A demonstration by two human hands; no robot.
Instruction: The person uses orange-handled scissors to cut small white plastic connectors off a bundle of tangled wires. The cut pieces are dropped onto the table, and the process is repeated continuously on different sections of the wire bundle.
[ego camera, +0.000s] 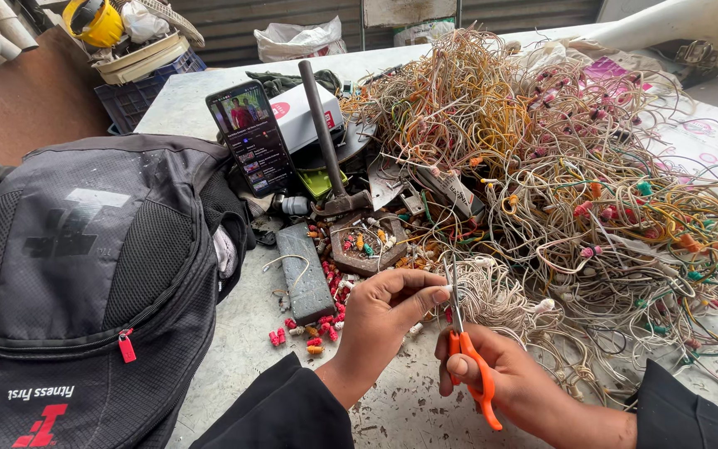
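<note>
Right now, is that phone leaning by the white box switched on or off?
On. The phone stands tilted against the white box, and its screen is lit, showing a video picture with rows of small pictures beneath.

One backpack (pixel 85 274), one phone (pixel 251 137), one hammer (pixel 326 141), one scissors (pixel 467 349), two hands (pixel 384 320)

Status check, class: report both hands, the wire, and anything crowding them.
Right hand grips orange scissors. Left hand pinches thin wire at the blades. Tangled wire pile close behind.

- There is one view only, from the camera on the person's head.
- It looks down and forward over the table (pixel 209 100).
- It is close above both hands, at the bottom edge.
</note>
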